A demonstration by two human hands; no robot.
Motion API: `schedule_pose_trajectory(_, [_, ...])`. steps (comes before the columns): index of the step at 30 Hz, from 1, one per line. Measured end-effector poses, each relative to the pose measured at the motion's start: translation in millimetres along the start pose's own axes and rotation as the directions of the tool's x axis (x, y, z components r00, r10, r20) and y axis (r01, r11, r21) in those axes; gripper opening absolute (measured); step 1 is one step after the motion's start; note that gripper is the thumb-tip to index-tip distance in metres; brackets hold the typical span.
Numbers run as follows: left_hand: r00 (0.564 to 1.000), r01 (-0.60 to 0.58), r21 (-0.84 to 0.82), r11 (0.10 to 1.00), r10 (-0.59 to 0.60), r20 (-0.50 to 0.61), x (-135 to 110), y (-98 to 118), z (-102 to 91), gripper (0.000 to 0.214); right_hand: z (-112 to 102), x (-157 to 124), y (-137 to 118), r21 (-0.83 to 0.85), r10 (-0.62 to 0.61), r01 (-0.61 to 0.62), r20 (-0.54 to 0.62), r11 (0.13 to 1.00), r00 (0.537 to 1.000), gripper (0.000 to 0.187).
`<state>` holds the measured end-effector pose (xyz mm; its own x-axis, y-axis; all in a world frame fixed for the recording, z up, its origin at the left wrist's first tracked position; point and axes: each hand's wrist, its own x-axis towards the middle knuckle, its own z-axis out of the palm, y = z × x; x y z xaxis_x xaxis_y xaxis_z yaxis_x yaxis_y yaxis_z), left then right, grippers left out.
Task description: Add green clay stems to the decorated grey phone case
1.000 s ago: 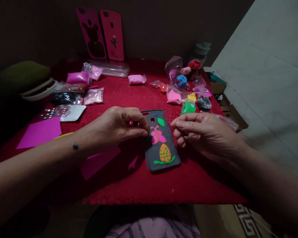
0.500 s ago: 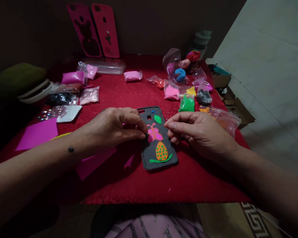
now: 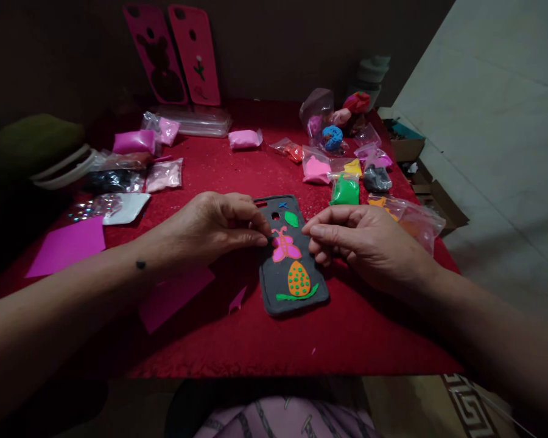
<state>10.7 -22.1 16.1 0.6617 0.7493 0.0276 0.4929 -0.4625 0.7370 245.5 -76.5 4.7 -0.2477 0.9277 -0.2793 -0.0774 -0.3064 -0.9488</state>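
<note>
A dark grey phone case (image 3: 281, 286) lies on the red cloth, decorated with clay shapes. Pink and orange make up the butterfly (image 3: 285, 246) in its middle. Below that is an orange egg (image 3: 298, 278) with green dots, over a green strip (image 3: 298, 296). Near the top sit a green leaf (image 3: 291, 219) and a small blue cross (image 3: 283, 205). At the case's left edge, beside the butterfly, my left hand (image 3: 226, 224) is closed in a pinch. My right hand (image 3: 356, 237) is pinched at the right edge. Whatever either pinch holds is hidden or too small to name.
Bags of coloured clay, among them a green one (image 3: 345, 190) and a pink one (image 3: 316, 168), lie at the right. More packets, such as a magenta one (image 3: 134, 142), lie at the left beside pink sheets (image 3: 68, 246). Two decorated cases (image 3: 194, 55) lean at the back.
My left hand has shifted slightly up, leaving more of the butterfly's left side in sight. The right hand has barely moved.
</note>
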Motion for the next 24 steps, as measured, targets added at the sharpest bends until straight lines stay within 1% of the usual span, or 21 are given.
schedule_pose_trajectory(5, [0.999, 0.023, 0.028, 0.999, -0.022, -0.031, 1.1, -1.6, 0.4, 0.013, -2.3, 2.7, 2.3, 0.012, 0.011, -0.011, 0.009, 1.000, 1.000, 0.022])
schedule_pose_trajectory(8, [0.999, 0.008, 0.030, 1.000, -0.007, -0.052, 0.4, -0.8, -2.5, 0.013, -2.4, 3.3, 2.4, 0.009, 0.018, -0.018, 0.006, 1.000, 1.000, 0.021])
schedule_pose_trajectory(11, [0.996, -0.002, 0.045, 0.999, 0.006, -0.088, -2.1, 3.9, -6.7, 0.013, -0.5, 1.8, 1.1, -0.006, 0.010, -0.010, -0.025, 1.000, 1.000, 0.020])
schedule_pose_trajectory(15, [0.996, -0.008, 0.041, 0.999, 0.012, -0.087, -6.2, 16.8, -8.0, 0.011, 2.6, -2.2, -2.1, -0.062, -0.031, 0.025, -0.090, 0.998, 0.995, 0.017])
schedule_pose_trajectory(19, [0.997, -0.029, 0.075, 0.997, 0.034, -0.067, -8.8, 28.0, -6.7, 0.011, 2.1, -5.1, -3.9, -0.102, -0.096, 0.084, -0.118, 0.991, 0.988, 0.016])
schedule_pose_trajectory(21, [0.996, -0.034, 0.103, 0.994, 0.042, -0.077, -9.3, 28.9, -8.1, 0.011, 1.2, -6.3, -4.0, -0.112, -0.120, 0.107, -0.116, 0.988, 0.986, 0.016])
schedule_pose_trajectory(24, [0.992, -0.026, 0.127, 0.992, 0.041, -0.117, -8.5, 23.7, -11.9, 0.012, 0.8, -7.9, -4.2, -0.122, -0.128, 0.115, -0.108, 0.986, 0.986, 0.017])
